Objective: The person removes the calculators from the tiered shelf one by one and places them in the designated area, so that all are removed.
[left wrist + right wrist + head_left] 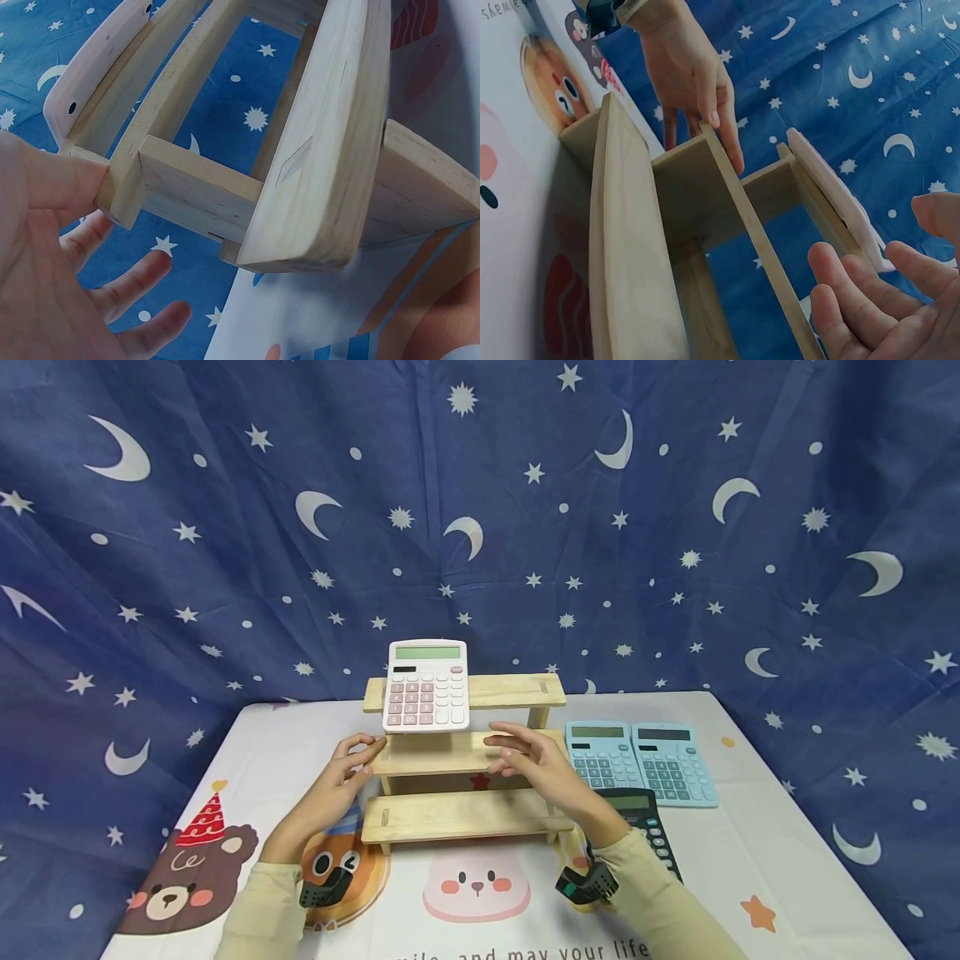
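Note:
A three-tier wooden shelf stand [465, 814] stands on the table. On its top tier leans a white calculator [442, 664] with pink keys, facing front. My left hand [333, 789] pinches the left end of the middle tier [161, 97] between thumb and forefinger; the other fingers hang apart, as the left wrist view shows. Over the right part of that middle tier hovers my right hand [543, 768], its fingers loosely bent with nothing in them. In the right wrist view its fingertips [829, 262] look close to the white calculator, apparently not touching it.
Two light blue calculators [603, 756] [675, 768] lie side by side to the right of the stand. A black calculator [660, 843] lies in front of them, partly covered by my right forearm. A blue star-and-moon curtain [525, 510] hangs behind the printed white tablecloth [810, 893].

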The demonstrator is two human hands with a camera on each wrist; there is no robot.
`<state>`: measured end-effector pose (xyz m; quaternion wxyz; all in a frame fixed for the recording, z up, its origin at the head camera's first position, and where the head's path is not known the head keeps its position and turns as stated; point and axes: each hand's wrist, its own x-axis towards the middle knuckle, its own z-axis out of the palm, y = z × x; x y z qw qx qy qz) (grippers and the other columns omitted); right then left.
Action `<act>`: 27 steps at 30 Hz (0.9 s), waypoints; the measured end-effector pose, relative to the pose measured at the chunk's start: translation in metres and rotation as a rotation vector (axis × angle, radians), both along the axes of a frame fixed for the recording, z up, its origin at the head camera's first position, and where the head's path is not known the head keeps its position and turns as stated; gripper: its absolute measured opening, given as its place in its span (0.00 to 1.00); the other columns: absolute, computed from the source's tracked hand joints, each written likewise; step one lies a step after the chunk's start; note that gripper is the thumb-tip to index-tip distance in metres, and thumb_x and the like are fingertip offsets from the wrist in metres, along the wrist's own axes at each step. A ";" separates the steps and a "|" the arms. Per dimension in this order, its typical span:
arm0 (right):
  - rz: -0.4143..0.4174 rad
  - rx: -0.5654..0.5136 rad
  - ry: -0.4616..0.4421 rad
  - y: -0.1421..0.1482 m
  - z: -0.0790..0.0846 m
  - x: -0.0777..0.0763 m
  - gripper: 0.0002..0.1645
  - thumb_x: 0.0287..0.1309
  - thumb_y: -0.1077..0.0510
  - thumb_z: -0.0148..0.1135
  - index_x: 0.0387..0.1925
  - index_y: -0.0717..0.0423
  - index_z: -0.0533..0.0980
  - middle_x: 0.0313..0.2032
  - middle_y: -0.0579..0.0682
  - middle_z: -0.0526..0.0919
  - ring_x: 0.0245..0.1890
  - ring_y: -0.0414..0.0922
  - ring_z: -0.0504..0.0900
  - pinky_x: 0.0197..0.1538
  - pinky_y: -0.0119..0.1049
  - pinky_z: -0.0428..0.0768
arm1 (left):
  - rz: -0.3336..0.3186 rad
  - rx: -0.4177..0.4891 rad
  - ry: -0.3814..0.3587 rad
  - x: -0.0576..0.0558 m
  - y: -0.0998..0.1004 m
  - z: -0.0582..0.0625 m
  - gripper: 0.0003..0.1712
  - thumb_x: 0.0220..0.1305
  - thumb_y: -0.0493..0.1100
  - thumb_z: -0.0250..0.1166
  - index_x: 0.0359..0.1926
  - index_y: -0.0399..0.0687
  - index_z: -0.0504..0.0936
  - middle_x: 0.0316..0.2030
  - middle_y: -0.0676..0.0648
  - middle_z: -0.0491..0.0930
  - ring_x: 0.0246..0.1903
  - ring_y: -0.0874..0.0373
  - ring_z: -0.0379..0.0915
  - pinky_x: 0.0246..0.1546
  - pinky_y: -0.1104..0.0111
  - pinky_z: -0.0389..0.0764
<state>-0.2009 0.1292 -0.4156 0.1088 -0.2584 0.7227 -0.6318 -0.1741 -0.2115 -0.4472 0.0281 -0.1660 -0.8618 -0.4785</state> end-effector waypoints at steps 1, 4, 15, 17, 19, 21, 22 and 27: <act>-0.001 -0.007 -0.004 -0.002 0.001 -0.001 0.29 0.75 0.59 0.52 0.73 0.63 0.64 0.64 0.70 0.74 0.44 0.41 0.88 0.51 0.38 0.84 | 0.000 0.001 0.001 0.000 0.000 0.000 0.26 0.77 0.34 0.49 0.72 0.32 0.66 0.68 0.36 0.60 0.69 0.40 0.55 0.56 0.51 0.69; 0.002 -0.020 -0.015 -0.008 0.004 -0.005 0.30 0.75 0.60 0.51 0.74 0.62 0.62 0.65 0.70 0.74 0.44 0.41 0.88 0.51 0.36 0.84 | -0.003 0.008 0.002 0.000 0.000 -0.001 0.26 0.78 0.35 0.49 0.72 0.32 0.66 0.67 0.36 0.60 0.68 0.40 0.55 0.55 0.53 0.68; 0.006 -0.037 -0.028 -0.027 0.012 -0.018 0.36 0.74 0.62 0.51 0.78 0.58 0.54 0.66 0.71 0.72 0.44 0.50 0.87 0.48 0.38 0.85 | -0.006 0.017 -0.001 -0.001 0.000 0.000 0.26 0.78 0.36 0.49 0.72 0.33 0.66 0.68 0.36 0.59 0.69 0.39 0.54 0.56 0.53 0.67; 0.000 -0.037 -0.037 -0.029 0.013 -0.021 0.36 0.74 0.62 0.51 0.79 0.56 0.54 0.67 0.71 0.71 0.44 0.48 0.87 0.48 0.37 0.85 | -0.008 0.016 0.004 -0.001 0.000 0.000 0.26 0.78 0.36 0.49 0.72 0.32 0.66 0.67 0.36 0.59 0.69 0.39 0.54 0.56 0.52 0.68; -0.006 -0.038 -0.052 -0.032 0.013 -0.022 0.37 0.74 0.62 0.51 0.79 0.54 0.53 0.68 0.70 0.70 0.44 0.47 0.87 0.48 0.36 0.85 | -0.011 0.014 0.008 -0.001 0.000 0.000 0.26 0.78 0.36 0.49 0.72 0.32 0.66 0.67 0.35 0.59 0.69 0.39 0.54 0.56 0.51 0.68; -0.007 -0.041 -0.066 -0.035 0.013 -0.025 0.37 0.74 0.61 0.52 0.80 0.53 0.53 0.69 0.70 0.70 0.44 0.46 0.87 0.48 0.36 0.84 | -0.011 0.013 0.011 -0.001 -0.001 0.000 0.26 0.78 0.36 0.49 0.72 0.32 0.66 0.67 0.35 0.59 0.69 0.39 0.54 0.55 0.52 0.68; -0.006 -0.042 -0.072 -0.037 0.013 -0.026 0.38 0.74 0.61 0.52 0.80 0.52 0.53 0.69 0.69 0.70 0.44 0.46 0.87 0.48 0.35 0.84 | -0.010 0.015 0.012 -0.001 -0.001 0.000 0.26 0.78 0.36 0.49 0.72 0.32 0.66 0.67 0.35 0.60 0.69 0.39 0.54 0.55 0.52 0.68; 0.008 -0.045 -0.086 -0.044 0.012 -0.031 0.41 0.72 0.63 0.54 0.80 0.49 0.52 0.67 0.69 0.72 0.43 0.48 0.88 0.46 0.33 0.83 | -0.008 0.018 0.005 -0.001 -0.001 -0.002 0.26 0.78 0.36 0.50 0.72 0.32 0.66 0.67 0.35 0.60 0.69 0.40 0.54 0.54 0.56 0.67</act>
